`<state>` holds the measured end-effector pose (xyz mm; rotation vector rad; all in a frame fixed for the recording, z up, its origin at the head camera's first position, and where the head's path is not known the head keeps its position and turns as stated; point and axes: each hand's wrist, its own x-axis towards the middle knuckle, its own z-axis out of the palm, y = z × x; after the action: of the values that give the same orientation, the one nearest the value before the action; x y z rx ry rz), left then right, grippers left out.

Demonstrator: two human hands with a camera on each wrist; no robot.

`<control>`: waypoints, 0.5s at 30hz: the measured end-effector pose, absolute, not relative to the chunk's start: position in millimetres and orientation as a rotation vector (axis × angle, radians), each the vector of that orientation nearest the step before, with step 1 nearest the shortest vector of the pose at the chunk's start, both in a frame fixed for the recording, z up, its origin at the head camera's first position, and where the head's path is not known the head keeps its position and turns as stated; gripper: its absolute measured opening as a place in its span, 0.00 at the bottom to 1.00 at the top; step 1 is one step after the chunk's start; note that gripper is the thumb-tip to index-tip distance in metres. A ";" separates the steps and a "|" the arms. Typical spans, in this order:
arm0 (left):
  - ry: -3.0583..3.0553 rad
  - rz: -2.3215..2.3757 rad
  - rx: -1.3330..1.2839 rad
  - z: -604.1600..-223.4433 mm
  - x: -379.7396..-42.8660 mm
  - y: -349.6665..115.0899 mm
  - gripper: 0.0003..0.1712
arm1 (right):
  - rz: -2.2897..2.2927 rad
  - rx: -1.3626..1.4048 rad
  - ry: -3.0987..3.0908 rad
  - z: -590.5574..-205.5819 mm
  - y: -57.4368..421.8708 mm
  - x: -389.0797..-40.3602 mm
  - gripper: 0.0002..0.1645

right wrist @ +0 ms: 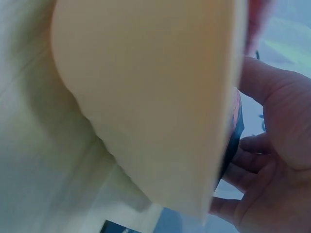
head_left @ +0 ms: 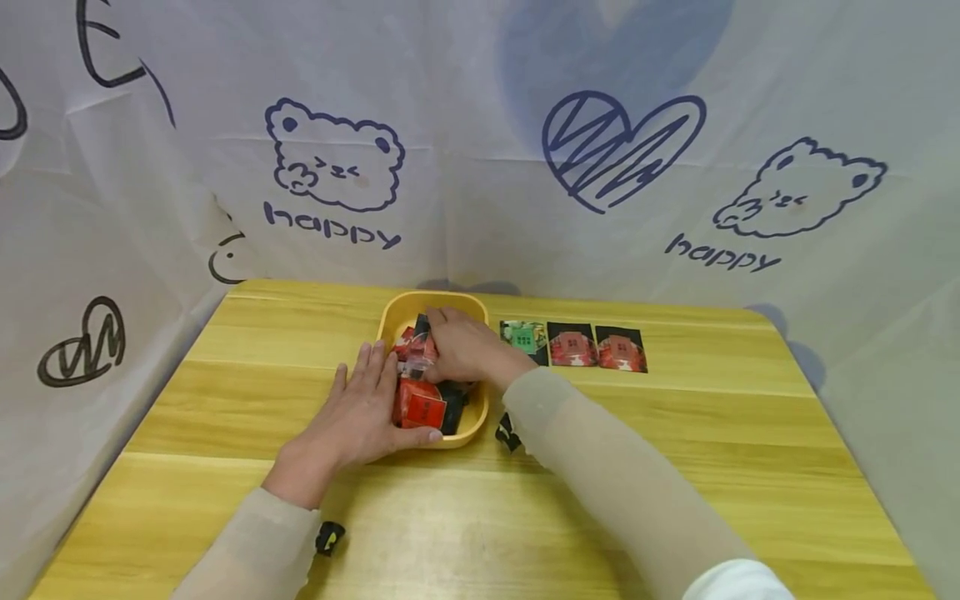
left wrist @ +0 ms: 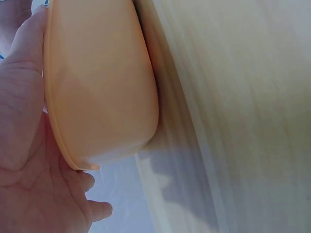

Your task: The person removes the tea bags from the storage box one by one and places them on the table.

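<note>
A yellow plastic basket holds several small red and black packets, among them a bright red packet. My left hand lies along its left and near rim with fingers extended; in the left wrist view the palm is against the basket wall. Inside the basket, my right hand has its curled fingers and thumb at a dark-edged packet. In the right wrist view, part of a dark packet shows between the rim and my right hand. The rim hides some of this grip.
A green-labelled packet and two red-labelled packets, one in the middle and one at the right end, lie in a row right of the basket. A white printed cloth hangs behind the wooden table.
</note>
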<state>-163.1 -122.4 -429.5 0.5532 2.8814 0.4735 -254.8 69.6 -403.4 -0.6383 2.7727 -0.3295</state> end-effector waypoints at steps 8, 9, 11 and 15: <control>2.908 0.500 0.567 -435.5 -160.5 -124.3 0.79 | -0.441 -0.659 2.810 -387.4 87.7 -249.6 0.64; 2.910 0.501 0.564 -436.6 -160.2 -124.8 0.79 | -0.459 -0.657 2.810 -385.5 91.4 -248.5 0.64; 2.911 0.511 0.563 -437.5 -160.3 -124.8 0.79 | -0.478 -0.658 2.812 -382.1 100.4 -246.9 0.65; 2.909 0.522 0.578 -437.8 -162.1 -122.3 0.80 | -0.487 -0.662 2.828 -376.6 123.7 -245.4 0.65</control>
<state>-162.1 -122.3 -437.8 0.5780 2.9085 0.5222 -245.4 123.7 -376.6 -0.6625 2.8279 -0.4867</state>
